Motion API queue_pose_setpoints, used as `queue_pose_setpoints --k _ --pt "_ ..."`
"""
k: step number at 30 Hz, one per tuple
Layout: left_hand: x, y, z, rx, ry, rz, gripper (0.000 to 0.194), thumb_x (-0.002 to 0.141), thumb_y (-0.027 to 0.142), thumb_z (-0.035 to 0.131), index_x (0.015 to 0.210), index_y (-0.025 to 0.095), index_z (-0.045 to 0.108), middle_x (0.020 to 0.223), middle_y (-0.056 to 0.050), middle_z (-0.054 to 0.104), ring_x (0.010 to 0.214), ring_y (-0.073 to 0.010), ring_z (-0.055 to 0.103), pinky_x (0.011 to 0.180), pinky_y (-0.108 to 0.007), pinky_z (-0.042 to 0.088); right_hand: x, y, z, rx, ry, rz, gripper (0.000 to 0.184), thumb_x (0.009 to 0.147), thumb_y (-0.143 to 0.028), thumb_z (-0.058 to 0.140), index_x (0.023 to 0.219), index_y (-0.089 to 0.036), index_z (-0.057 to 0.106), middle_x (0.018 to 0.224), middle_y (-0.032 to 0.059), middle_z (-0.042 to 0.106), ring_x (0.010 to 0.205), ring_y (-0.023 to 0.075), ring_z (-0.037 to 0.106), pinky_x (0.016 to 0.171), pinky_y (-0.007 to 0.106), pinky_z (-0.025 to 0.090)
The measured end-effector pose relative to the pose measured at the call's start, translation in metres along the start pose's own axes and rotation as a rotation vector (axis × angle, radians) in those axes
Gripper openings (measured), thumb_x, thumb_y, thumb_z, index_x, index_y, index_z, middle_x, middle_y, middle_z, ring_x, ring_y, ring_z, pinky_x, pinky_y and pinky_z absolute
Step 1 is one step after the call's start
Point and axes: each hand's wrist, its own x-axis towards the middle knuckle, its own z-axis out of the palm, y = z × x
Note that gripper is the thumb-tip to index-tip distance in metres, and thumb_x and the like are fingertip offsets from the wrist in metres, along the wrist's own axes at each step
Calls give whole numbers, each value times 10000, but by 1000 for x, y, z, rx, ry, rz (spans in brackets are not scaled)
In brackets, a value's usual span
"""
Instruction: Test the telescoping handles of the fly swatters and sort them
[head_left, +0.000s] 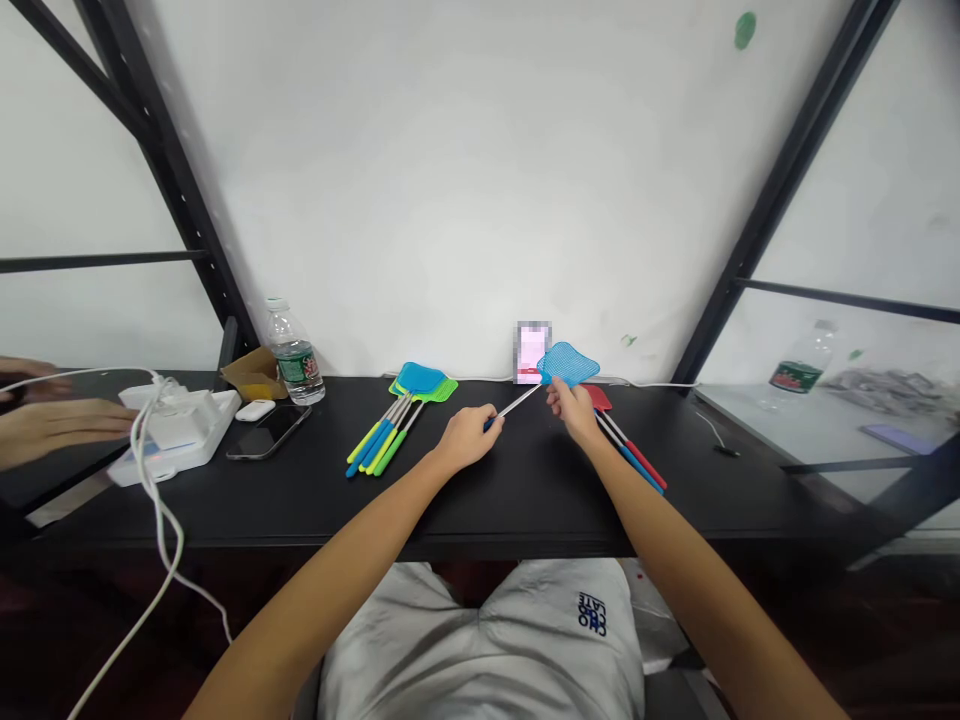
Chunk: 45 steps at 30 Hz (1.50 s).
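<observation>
Left hand (469, 440) closed on thin handle of blue plastic flyswatter (568, 364); right hand (574, 412) pinching its mesh head (more swatters (397, 425) lie on black desk (525, 500)).

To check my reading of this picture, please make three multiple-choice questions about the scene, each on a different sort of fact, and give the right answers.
1. Where does the smartphone lie?
A. On the person's lap
B. On the black desk, between the white power strip and the group of fly swatters
C. Under the red swatter head

2. What colour is the head of the fly swatter at the hands?
A. Blue
B. Red
C. Yellow

3. What is the state of that swatter?
A. It lies on the desk, with no hand on it
B. It leans on the wall, with no hand on it
C. The left hand holds its handle and the right hand holds it near the head

1: B, it lies flat left of the swatters.
2: A, the mesh shows blue.
3: C, both hands close on it.
</observation>
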Motion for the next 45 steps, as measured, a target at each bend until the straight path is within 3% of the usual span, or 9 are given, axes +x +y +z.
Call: queue_pose_setpoints --k 5,10,17,23,28,34,39,45 --pt "-1 -1 1 -52 -33 58 300 924 396 453 793 193 629 682 -6 609 622 -133 523 590 -240 300 -1 -6 3 226 -8 109 359 791 -508 599 672 -177 530 585 23 582 399 84 437 360 211 253" --pt "-1 -1 1 -117 -97 59 326 907 410 466 732 181 617 641 1 584 584 -120 489 561 -241 291 -5 -5 8 340 -85 195 280 754 -416 632 672 -188 492 546 2 560 391 77 417 356 197 245" --pt "19 1 6 -186 -183 29 276 871 399 511 761 177 634 657 2 617 592 -129 519 551 -239 318 -11 3 23 254 -30 272 252 761 -365 593 621 -185 486 518 9 537 370 72 386 332 201 214" --pt "49 22 20 -242 -265 1 243 874 279 477 729 162 634 632 -17 635 590 -138 554 570 -233 366 -17 5 29 142 -86 284 197 746 -306 555 604 -180 503 481 -1 504 350 72 372 315 197 191" --pt "58 33 27 -182 -243 -42 238 842 200 479 662 161 630 613 -35 627 582 -147 546 583 -245 368 -17 4 27 103 -114 288 212 731 -296 548 563 -178 494 480 -2 495 350 73 385 310 195 204" --pt "56 24 31 -205 -189 -13 267 839 241 483 621 159 613 550 -7 549 547 -127 464 544 -244 314 -16 4 26 90 -136 296 215 742 -300 563 586 -160 520 491 -6 497 351 67 379 315 193 201" --pt "58 20 35 -338 -203 -92 257 818 269 508 605 148 586 495 23 491 514 -102 429 508 -221 299 -16 2 27 195 -164 305 265 768 -315 580 567 -166 490 502 -3 501 354 59 375 324 189 180" --pt "56 22 34 -659 -285 -235 291 851 358 531 647 151 524 528 46 466 426 -52 392 443 -194 301 -17 -4 26 293 -187 302 289 771 -332 627 580 -170 482 510 -1 507 368 57 365 325 192 182"
